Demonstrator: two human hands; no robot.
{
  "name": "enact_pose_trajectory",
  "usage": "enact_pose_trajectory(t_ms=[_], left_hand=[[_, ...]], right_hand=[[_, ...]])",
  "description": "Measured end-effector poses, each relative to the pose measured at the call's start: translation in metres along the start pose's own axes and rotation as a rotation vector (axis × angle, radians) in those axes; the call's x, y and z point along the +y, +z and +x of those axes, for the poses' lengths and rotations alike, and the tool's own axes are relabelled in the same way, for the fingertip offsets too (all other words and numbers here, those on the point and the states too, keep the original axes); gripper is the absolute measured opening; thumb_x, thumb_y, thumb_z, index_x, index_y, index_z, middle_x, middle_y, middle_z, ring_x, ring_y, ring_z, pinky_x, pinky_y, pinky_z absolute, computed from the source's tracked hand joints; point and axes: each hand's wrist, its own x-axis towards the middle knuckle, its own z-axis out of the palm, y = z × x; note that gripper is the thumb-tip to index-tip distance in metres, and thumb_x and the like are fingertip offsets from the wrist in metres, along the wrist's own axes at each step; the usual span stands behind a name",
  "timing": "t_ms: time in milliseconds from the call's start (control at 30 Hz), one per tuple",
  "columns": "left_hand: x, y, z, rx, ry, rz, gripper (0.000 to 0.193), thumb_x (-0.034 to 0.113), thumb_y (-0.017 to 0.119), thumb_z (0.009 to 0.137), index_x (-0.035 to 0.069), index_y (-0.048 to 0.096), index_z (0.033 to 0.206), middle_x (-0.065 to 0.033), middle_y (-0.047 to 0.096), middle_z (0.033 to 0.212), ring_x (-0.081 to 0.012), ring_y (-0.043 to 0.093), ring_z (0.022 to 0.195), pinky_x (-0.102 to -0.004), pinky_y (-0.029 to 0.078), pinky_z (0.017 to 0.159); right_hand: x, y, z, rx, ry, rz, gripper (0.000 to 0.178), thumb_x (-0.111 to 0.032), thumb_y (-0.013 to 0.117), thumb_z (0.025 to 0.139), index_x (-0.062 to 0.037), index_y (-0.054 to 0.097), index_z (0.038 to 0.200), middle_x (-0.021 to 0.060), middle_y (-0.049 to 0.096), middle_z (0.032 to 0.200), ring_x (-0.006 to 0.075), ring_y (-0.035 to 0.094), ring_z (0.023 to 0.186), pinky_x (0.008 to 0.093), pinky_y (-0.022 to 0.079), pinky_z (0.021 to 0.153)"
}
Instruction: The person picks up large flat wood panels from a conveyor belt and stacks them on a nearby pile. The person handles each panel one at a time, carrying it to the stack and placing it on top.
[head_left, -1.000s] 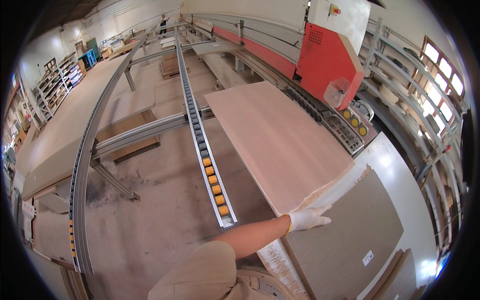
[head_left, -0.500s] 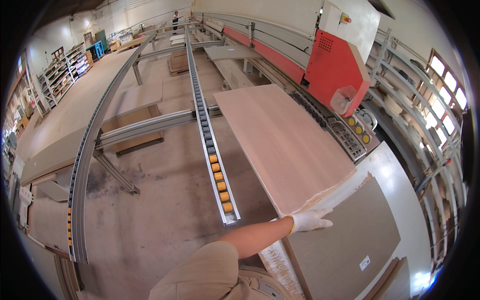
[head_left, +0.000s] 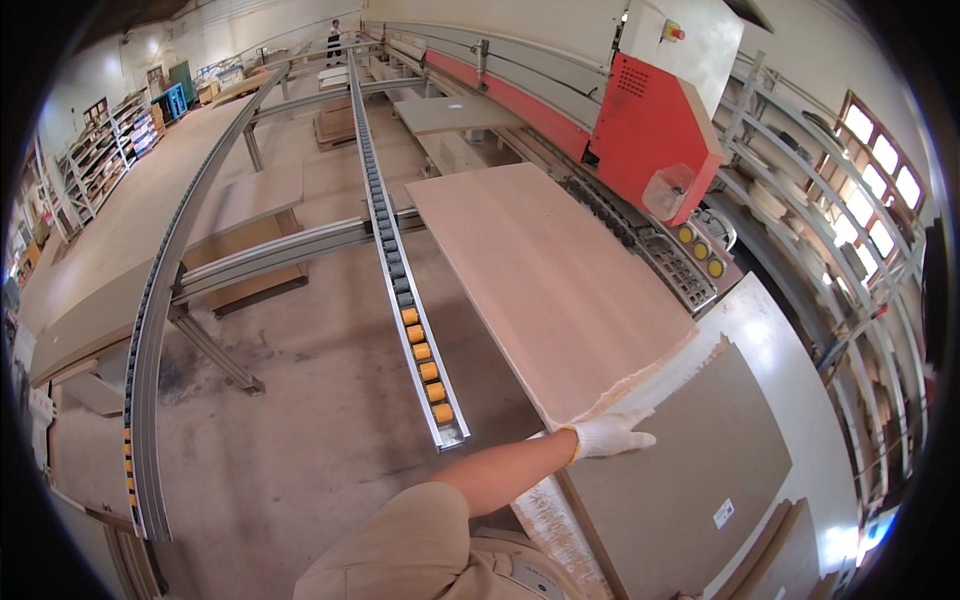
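My left hand [head_left: 612, 436], in a white knitted glove, reaches across from the lower edge. Its palm faces down with the fingers stretched out, and nothing is gripped in it. It lies at the far left part of a grey-brown board [head_left: 690, 470] that bears a small white label [head_left: 723, 513]. Just beyond the fingers is the ragged, chipped near edge of a pinkish-brown wood panel [head_left: 560, 290]. The panel runs away from me toward the machine. My right hand is out of view.
A red machine housing [head_left: 650, 130] stands beyond the panel, with yellow round buttons [head_left: 700, 251] below it. Roller rails [head_left: 400, 275] with orange end rollers extend at left. Narrow board strips [head_left: 770, 550] lie at lower right. Metal racks [head_left: 800, 190] line the right; a person [head_left: 334, 40] stands far off.
The whole view has shifted slightly, so the scene sits a little further left. My left hand stays over the grey-brown board near the panel's edge.
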Motion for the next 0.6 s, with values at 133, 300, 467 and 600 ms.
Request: enact_pose_trajectory(t_ms=[133,300,467,600], left_hand=[[0.002,-0.001,0.001,-0.009,0.0,0.024,0.079,0.046,0.06,0.101,0.005,0.031,0.162,-0.0268,0.039,0.161,-0.0375,0.037,0.15,-0.0382,0.03,0.122],[0.001,-0.002,-0.002,-0.008,-0.018,0.001,0.078,0.047,0.059,0.101,0.007,0.031,0.162,-0.0274,0.04,0.16,-0.0385,0.038,0.149,-0.0388,0.031,0.122],[-0.001,-0.003,-0.001,-0.012,-0.02,0.011,0.078,0.049,0.059,0.1,0.008,0.032,0.162,-0.0271,0.042,0.159,-0.0382,0.039,0.148,-0.0385,0.032,0.122],[0.016,-0.013,-0.007,-0.037,-0.073,0.061,0.077,0.051,0.059,0.1,0.008,0.037,0.16,-0.0238,0.044,0.159,-0.0365,0.041,0.148,-0.038,0.033,0.121]], right_hand=[[-0.002,0.002,0.002,0.036,-0.098,-0.17,0.051,-0.016,0.049,0.092,-0.0013,0.051,0.141,0.0164,0.055,0.132,0.0301,0.051,0.119,0.0466,0.046,0.103],[-0.011,0.016,-0.008,0.079,-0.115,-0.118,0.047,-0.014,0.048,0.094,0.0022,0.053,0.138,0.0178,0.057,0.131,0.0308,0.053,0.117,0.0449,0.044,0.105],[-0.026,0.024,-0.022,0.086,-0.1,-0.156,0.047,-0.014,0.048,0.095,0.0033,0.054,0.138,0.0178,0.057,0.133,0.0305,0.052,0.118,0.0439,0.044,0.106],[-0.008,0.013,-0.009,0.106,-0.147,-0.177,0.048,-0.012,0.048,0.094,0.0046,0.053,0.139,0.0175,0.058,0.131,0.0301,0.053,0.116,0.0428,0.043,0.105]])
